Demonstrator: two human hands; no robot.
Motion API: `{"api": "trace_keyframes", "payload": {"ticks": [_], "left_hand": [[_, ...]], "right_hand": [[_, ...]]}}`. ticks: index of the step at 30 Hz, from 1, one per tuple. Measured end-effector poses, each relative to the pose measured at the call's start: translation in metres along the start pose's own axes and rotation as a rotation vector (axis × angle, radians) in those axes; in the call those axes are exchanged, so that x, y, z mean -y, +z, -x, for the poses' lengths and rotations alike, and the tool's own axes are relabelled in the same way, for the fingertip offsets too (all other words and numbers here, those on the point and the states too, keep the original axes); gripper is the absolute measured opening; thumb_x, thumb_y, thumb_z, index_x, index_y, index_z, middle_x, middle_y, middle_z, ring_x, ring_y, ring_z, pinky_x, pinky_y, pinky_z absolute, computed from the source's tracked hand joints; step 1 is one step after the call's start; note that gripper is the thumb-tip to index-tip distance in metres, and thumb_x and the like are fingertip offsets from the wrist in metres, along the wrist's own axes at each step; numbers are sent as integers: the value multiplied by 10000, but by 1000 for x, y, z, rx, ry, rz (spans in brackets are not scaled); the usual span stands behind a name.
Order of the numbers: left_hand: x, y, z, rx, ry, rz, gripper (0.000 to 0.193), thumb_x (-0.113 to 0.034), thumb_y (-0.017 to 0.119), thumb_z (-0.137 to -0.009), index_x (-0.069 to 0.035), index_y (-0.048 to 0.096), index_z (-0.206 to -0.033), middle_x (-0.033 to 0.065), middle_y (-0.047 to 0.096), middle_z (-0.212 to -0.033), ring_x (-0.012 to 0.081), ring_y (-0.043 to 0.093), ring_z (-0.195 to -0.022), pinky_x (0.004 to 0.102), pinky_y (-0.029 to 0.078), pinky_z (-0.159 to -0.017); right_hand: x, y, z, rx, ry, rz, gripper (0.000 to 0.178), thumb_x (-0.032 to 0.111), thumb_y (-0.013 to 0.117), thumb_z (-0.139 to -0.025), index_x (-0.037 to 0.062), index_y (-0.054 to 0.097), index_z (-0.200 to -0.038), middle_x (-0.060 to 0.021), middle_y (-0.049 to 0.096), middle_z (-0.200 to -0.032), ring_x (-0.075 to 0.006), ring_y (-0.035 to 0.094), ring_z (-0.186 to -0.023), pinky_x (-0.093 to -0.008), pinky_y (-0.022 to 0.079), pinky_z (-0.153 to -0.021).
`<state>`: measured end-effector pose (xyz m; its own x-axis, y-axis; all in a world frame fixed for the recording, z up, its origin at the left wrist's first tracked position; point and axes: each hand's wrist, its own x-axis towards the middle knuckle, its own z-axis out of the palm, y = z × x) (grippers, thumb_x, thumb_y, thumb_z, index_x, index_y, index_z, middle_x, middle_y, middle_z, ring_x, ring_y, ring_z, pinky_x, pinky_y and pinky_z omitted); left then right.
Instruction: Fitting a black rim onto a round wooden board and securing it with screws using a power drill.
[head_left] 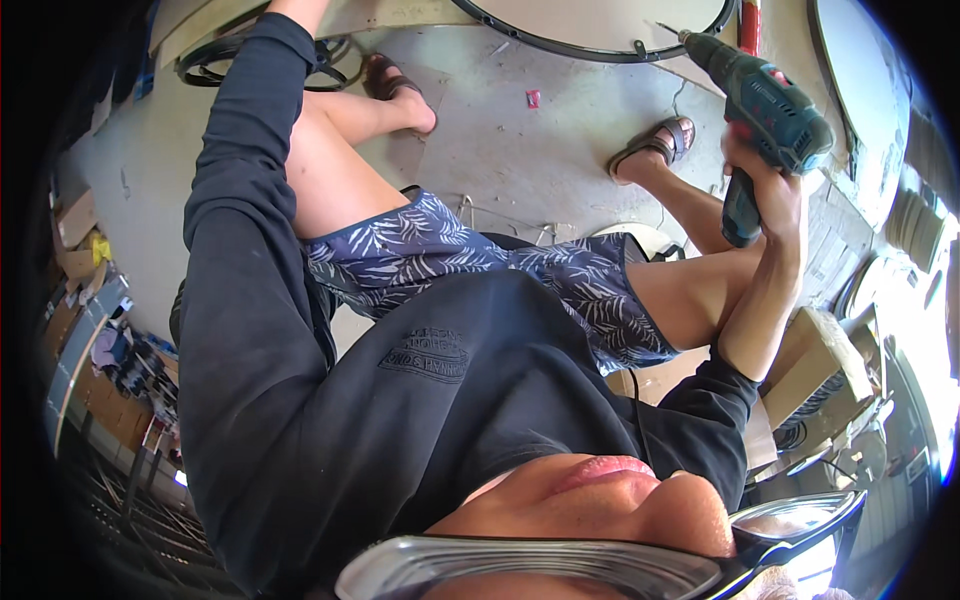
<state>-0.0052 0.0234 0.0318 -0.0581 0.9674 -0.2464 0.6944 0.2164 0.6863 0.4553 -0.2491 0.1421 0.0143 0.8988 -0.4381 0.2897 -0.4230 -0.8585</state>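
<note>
My right hand [768, 182] is closed round the handle of a blue-green cordless drill [775, 110] at the upper right. The drill points away to the upper left. Its thin bit [668, 28] ends over a pale round panel with a black rim [600, 52], and I cannot tell whether it touches. My left arm [240, 150], in a dark sleeve, reaches up past the top edge, so only the wrist shows and the hand is out of the picture. Beside the drill's front end lies a red-handled object [749, 28], cut off by the top edge.
Black hoops [205, 65] lie at the upper left. Another large pale panel with a dark rim [870, 90] stands at the far right. Cardboard boxes [815, 370] are stacked on my right. A small red packet [533, 99] lies on the concrete floor [480, 150] between my sandalled feet.
</note>
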Motion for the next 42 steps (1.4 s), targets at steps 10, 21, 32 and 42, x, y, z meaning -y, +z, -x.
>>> {"api": "trace_keyframes", "payload": {"ticks": [10, 21, 32, 42], "left_hand": [[8, 22, -7, 86, -223, 203, 378, -299, 577, -1060, 40, 675, -1197, 160, 715, -1161, 303, 686, -1006, 515, 569, -808], [10, 14, -11, 118, -267, 280, 343, -277, 578, -1053, 1, 649, -1241, 134, 718, -1125, 289, 685, -974, 464, 563, -784], [1, 18, -11, 144, -338, 414, 233, -281, 604, -1025, -72, 680, -1094, 75, 702, -948, 233, 651, -826, 414, 515, -705], [8, 21, -13, 146, -330, 518, 188, -276, 600, -1018, -109, 687, -1028, 50, 688, -867, 209, 626, -744, 388, 485, -666]], "right_hand": [[-10, 2, 4, 87, 19, 296, 241, 58, 732, -838, 0, 699, -1069, -57, 707, -859, -127, 634, -711, -292, 516, -659], [-1, 11, 0, 58, 36, 378, 331, 179, 786, -830, 20, 732, -1116, -85, 735, -846, -153, 662, -699, -319, 537, -676], [5, 8, -10, 44, 105, 420, 344, 207, 776, -819, 25, 729, -1107, -95, 730, -810, -175, 678, -690, -340, 539, -681], [53, 9, -27, 129, 107, 733, 400, 232, 778, -791, 25, 702, -1125, -104, 723, -889, -194, 676, -718, -364, 543, -731]]}}
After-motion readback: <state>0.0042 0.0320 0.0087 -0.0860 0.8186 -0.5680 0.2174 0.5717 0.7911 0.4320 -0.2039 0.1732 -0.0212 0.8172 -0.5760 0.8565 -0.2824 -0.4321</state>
